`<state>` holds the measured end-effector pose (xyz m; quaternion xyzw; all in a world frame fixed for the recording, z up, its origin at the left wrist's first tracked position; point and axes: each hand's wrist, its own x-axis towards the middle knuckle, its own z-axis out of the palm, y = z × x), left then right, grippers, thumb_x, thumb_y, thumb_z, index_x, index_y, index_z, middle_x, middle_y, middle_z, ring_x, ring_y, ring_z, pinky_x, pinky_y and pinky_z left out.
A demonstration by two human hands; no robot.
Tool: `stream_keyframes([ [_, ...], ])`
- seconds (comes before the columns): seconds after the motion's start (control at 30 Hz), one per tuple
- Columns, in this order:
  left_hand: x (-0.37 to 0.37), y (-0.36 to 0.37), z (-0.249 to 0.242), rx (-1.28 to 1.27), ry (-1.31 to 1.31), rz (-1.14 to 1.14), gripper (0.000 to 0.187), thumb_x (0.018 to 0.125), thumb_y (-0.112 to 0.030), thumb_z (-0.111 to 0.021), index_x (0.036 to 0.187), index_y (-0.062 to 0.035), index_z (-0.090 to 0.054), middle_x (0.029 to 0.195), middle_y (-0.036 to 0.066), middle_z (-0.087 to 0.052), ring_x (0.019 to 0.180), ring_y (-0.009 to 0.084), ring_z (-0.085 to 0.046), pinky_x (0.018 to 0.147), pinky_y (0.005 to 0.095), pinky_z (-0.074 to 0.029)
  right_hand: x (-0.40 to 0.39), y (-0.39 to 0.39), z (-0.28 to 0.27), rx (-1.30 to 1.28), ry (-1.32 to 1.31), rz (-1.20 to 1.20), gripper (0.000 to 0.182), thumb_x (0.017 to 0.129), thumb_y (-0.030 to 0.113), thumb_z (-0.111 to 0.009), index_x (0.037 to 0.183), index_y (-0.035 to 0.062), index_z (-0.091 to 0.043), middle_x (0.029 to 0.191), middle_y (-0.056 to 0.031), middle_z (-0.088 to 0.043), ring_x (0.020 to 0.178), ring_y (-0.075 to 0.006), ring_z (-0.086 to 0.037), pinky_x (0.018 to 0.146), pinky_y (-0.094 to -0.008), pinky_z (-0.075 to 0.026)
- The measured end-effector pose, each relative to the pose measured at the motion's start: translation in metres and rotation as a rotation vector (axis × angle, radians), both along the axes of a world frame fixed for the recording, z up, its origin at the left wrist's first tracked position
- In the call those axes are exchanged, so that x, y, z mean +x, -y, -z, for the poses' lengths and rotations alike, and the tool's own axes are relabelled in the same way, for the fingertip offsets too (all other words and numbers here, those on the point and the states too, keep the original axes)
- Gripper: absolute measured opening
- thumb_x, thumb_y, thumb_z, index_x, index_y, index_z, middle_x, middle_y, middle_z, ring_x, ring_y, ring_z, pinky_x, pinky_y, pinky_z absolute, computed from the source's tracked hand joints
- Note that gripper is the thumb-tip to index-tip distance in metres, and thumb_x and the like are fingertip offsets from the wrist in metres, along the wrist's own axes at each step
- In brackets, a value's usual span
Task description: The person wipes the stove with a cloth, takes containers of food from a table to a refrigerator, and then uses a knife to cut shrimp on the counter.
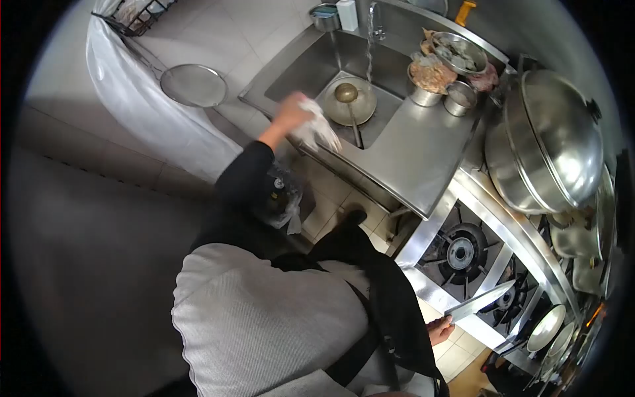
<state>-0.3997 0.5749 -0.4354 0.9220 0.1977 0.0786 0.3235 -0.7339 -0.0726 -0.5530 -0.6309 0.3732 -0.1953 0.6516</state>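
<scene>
Head view. I saw the person's left hand (291, 112) raised over the near rim of the sink (291, 69), its fingers bunched around a white cloth (317, 131); the cloth hung from that grasp and its loose end trailed toward the steel counter (423, 155) just beside the basin. Inside the basin a ladle (348, 99) lay across a round pan (360, 106), and water ran from the tap (376, 26) above them, so I judged that rinsing was under way and that those pieces remained unwashed. The right hand (440, 329) was held low beside the person's body, closed around the handle of a cleaver (479, 303), whose blade pointed out over the gas burner (461, 250). The cloth and the cleaver were well apart, one at each side of the body. I judged the wiping as barely begun: the cloth was near the sink edge, and I could not tell whether it touched it. Bowls (433, 76) of food stood at the far corner, and a large lidded wok (546, 142) sat to the right.
</scene>
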Motion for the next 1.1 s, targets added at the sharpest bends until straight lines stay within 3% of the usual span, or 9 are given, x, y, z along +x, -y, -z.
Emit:
stream_keyframes([
  [0.17,0.026,-0.121,-0.008,0.377,-0.069,-0.350,0.054,0.072,-0.033,-0.080,0.118,-0.0113,-0.061,0.120,0.018,-0.065,0.115,0.0382,-0.061,0.092,0.0469,-0.051,0.055,-0.042,-0.011,-0.114,-0.045,-0.070,0.027,0.106,0.028,-0.054,0.086,0.0106,-0.046,0.062,0.0054,-0.040,0.049,-0.0043,-0.038,0.043,-0.0230,-0.034],
  [0.3,0.074,-0.261,0.149,1.015,-0.106,-0.185,0.078,0.084,-0.057,-0.067,0.136,-0.0007,-0.055,0.140,0.025,-0.053,0.128,0.0448,-0.051,0.104,0.0512,-0.044,0.094,-0.099,-0.035,-0.102,-0.102,-0.090,0.027,0.106,0.028,-0.054,0.087,0.0103,-0.048,0.061,0.0061,-0.042,0.050,-0.0038,-0.039,0.043,-0.0227,-0.035],
  [0.37,0.079,-0.298,0.173,0.793,-0.483,0.191,0.090,0.087,-0.070,-0.056,0.140,0.0025,-0.052,0.141,0.027,-0.053,0.130,0.0462,-0.050,0.105,0.0550,-0.042,0.112,-0.125,-0.043,-0.090,-0.134,-0.076,0.025,0.105,0.028,-0.055,0.089,0.0099,-0.050,0.063,0.0062,-0.044,0.051,-0.0035,-0.041,0.043,-0.0224,-0.036],
  [0.4,0.078,-0.287,0.173,0.669,-0.343,-0.185,0.087,0.090,-0.071,-0.047,0.138,0.0012,-0.054,0.141,0.026,-0.053,0.128,0.0465,-0.052,0.104,0.0560,-0.043,0.116,-0.135,-0.046,-0.074,-0.106,-0.090,0.025,0.105,0.029,-0.055,0.089,0.0096,-0.050,0.063,0.0060,-0.045,0.051,-0.0034,-0.042,0.044,-0.0222,-0.037],
  [0.47,0.080,-0.326,0.189,0.700,-0.388,-0.082,0.075,0.091,-0.067,-0.049,0.127,-0.0034,-0.063,0.142,0.026,-0.052,0.126,0.0439,-0.054,0.101,0.0539,-0.046,0.120,-0.152,-0.050,-0.094,-0.094,-0.118,0.025,0.105,0.029,-0.056,0.091,0.0092,-0.051,0.065,0.0055,-0.048,0.052,-0.0033,-0.043,0.045,-0.0217,-0.038],
  [0.63,0.122,-0.184,0.052,0.828,-0.027,-0.245,0.044,0.082,-0.043,-0.070,0.113,-0.0115,-0.071,0.112,0.010,-0.061,0.110,0.0335,-0.059,0.092,0.0543,-0.048,0.131,-0.195,-0.070,-0.105,-0.165,-0.090,0.025,0.104,0.028,-0.058,0.093,0.0079,-0.050,0.067,0.0050,-0.048,0.053,-0.0023,-0.042,0.045,-0.0206,-0.037],
  [0.83,0.272,-0.079,-0.004,0.847,0.110,0.143,0.038,0.083,-0.033,-0.070,0.119,-0.0197,-0.069,0.130,0.004,-0.064,0.122,0.0304,-0.058,0.103,0.0572,-0.042,0.143,-0.194,-0.058,-0.120,-0.177,-0.158,0.025,0.103,0.028,-0.060,0.091,0.0069,-0.053,0.068,0.0039,-0.051,0.054,-0.0028,-0.044,0.047,-0.0206,-0.037],
  [0.97,0.315,-0.182,0.103,0.810,-0.510,0.479,0.042,0.086,-0.036,-0.066,0.124,-0.0172,-0.070,0.129,0.009,-0.066,0.122,0.0335,-0.060,0.105,0.0539,-0.044,0.132,-0.197,-0.065,-0.159,-0.173,-0.076,0.023,0.104,0.026,-0.059,0.092,0.0059,-0.054,0.069,0.0034,-0.052,0.055,-0.0028,-0.045,0.048,-0.0207,-0.038],
  [1.1,0.178,-0.231,0.099,0.795,-1.095,0.492,0.058,0.090,-0.053,-0.059,0.128,-0.0094,-0.069,0.131,0.021,-0.064,0.123,0.0395,-0.059,0.104,0.0488,-0.047,0.101,-0.202,-0.047,-0.126,-0.174,0.028,0.022,0.105,0.025,-0.057,0.096,0.0057,-0.055,0.065,0.0051,-0.047,0.052,-0.0035,-0.041,0.045,-0.0219,-0.033],
])
